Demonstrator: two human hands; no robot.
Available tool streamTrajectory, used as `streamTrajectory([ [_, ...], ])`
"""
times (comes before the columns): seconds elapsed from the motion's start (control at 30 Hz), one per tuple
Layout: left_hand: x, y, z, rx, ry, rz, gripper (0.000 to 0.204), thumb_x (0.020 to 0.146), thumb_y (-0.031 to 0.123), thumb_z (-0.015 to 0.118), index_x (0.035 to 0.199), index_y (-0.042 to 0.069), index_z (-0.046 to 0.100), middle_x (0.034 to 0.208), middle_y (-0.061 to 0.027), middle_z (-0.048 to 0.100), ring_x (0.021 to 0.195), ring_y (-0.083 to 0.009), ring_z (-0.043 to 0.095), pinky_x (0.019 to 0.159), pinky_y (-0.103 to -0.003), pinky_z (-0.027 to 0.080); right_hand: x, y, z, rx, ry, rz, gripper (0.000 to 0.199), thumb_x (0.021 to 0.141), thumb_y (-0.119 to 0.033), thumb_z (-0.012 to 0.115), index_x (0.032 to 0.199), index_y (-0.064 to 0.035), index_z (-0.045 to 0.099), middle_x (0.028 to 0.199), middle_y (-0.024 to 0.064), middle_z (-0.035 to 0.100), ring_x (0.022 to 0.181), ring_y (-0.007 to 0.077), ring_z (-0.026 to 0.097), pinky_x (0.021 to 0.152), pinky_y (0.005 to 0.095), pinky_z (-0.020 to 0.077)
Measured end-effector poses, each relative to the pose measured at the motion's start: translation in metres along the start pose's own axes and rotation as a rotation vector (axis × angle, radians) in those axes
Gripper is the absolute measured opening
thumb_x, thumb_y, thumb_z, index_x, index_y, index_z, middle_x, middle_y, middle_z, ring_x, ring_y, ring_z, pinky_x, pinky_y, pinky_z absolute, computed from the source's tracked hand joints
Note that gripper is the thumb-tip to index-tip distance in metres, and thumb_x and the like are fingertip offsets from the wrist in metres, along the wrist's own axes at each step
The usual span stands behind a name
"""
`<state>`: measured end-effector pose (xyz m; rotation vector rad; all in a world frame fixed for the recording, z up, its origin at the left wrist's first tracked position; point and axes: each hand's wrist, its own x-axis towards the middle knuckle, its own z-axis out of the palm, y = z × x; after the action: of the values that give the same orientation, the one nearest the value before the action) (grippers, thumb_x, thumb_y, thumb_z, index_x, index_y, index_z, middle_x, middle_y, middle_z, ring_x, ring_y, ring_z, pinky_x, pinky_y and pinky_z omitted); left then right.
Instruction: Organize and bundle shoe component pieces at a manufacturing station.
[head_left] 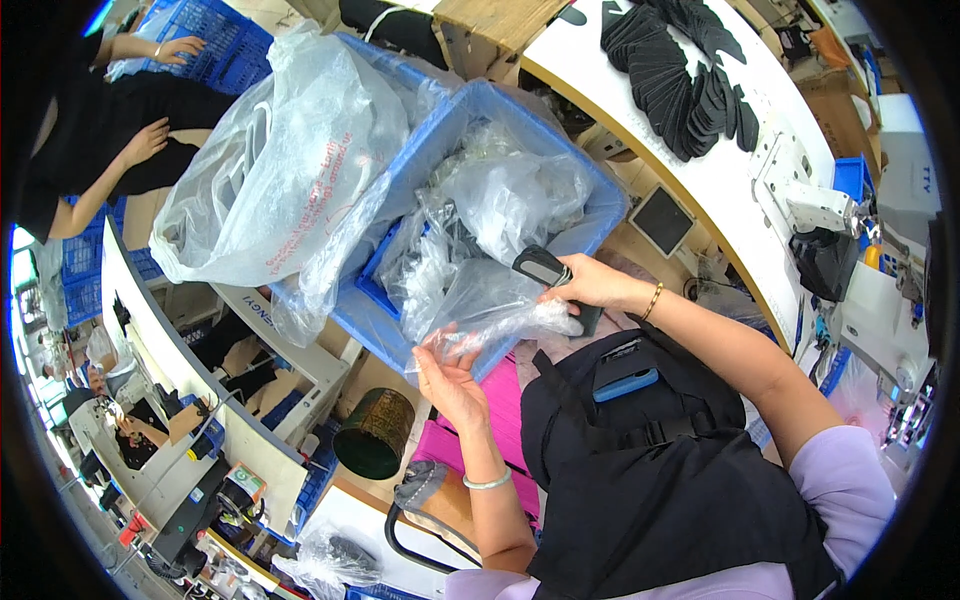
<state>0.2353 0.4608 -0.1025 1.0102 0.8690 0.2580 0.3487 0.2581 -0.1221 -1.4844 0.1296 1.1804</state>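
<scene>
Both hands busy at one clear plastic bag (pixel 490 305), at the near edge of a blue crate (pixel 400 190) full of similar crumpled bags. Left hand (pixel 450 380) open, palm up, fingers spread under the lower end of the bag, touching the film but not clamped. Right hand (pixel 585 285) closed around the upper right end of the same bag, together with a dark flat piece (pixel 545 270) sticking out past the fingers; not possible to tell if this piece is inside the film or outside. Long axis of the bag running from lower left to upper right, between the two hands, so left hand at the near end and right hand at the far end. Hands apart, joined only by the bag. Crate just beyond both hands, touching the bag; right hand nearer to its inside. Beside the crate on the left, a large white translucent sack (pixel 270 160). On the bench (pixel 720 170) to the right, a curved row of black cut pieces (pixel 680 80), well apart from the hands. Below, a dark round tin (pixel 375 435).
</scene>
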Motion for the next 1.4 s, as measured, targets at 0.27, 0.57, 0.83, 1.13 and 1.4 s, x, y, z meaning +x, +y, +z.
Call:
streamTrajectory([
  [0.27, 0.036, -0.073, 0.006, 1.421, -0.95, 0.247, 0.056, 0.08, 0.019, 0.058, 0.132, 0.009, 0.042, 0.121, -0.0198, 0.052, 0.113, -0.0347, 0.048, 0.101, -0.049, 0.03, 0.007, 0.023, -0.053, 0.889, -0.112, 0.228, 0.005, 0.081, -0.004, 0.056, 0.077, 0.0002, 0.055, 0.063, 0.0049, 0.051, 0.054, 0.0137, 0.05, 0.066, 0.0312, 0.0479],
  [0.57, 0.009, -0.073, 0.01, 1.401, -1.121, 0.656, 0.031, 0.071, 0.001, 0.051, 0.1, 0.006, 0.061, 0.104, -0.016, 0.059, 0.094, -0.0333, 0.056, 0.083, -0.041, 0.045, -0.019, 0.028, -0.089, 1.261, 0.424, -0.177, 0.015, 0.081, -0.01, 0.062, 0.088, -0.002, 0.051, 0.075, 0.0093, 0.056, 0.069, 0.0213, 0.057, 0.072, 0.0377, 0.0507],
  [0.83, -0.032, -0.058, 0.036, 1.475, -1.267, 0.767, 0.044, 0.074, 0.001, 0.047, 0.115, 0.016, 0.056, 0.098, -0.0132, 0.057, 0.082, -0.0271, 0.058, 0.069, -0.036, 0.049, -0.053, -0.053, -0.009, 0.666, 0.041, -0.516, 0.016, 0.086, -0.017, 0.057, 0.098, -0.0073, 0.051, 0.093, 0.0093, 0.061, 0.092, 0.0196, 0.059, 0.088, 0.0352, 0.0438],
  [1.13, 0.0, -0.054, -0.058, 1.73, -1.054, 0.348, 0.035, 0.071, 0.004, 0.051, 0.101, 0.014, 0.065, 0.087, -0.0169, 0.063, 0.078, -0.033, 0.063, 0.07, -0.043, 0.05, -0.035, 0.011, -0.002, -0.768, 0.021, -0.742, 0.029, 0.08, -0.01, 0.058, 0.109, -0.0039, 0.057, 0.101, 0.0126, 0.059, 0.103, 0.0226, 0.056, 0.086, 0.0344, 0.0446],
  [1.4, 0.038, -0.015, -0.195, 2.163, -0.635, -0.11, 0.026, 0.074, 0.019, 0.06, 0.095, 0.003, 0.065, 0.096, -0.0202, 0.06, 0.092, -0.0342, 0.06, 0.078, -0.042, 0.049, -0.012, 0.042, -0.065, -0.806, 0.308, -0.318, 0.048, 0.08, -0.01, 0.054, 0.126, -0.0163, 0.045, 0.125, 0.0197, 0.047, 0.095, 0.0356, 0.058, 0.08, 0.0384, 0.0481],
])
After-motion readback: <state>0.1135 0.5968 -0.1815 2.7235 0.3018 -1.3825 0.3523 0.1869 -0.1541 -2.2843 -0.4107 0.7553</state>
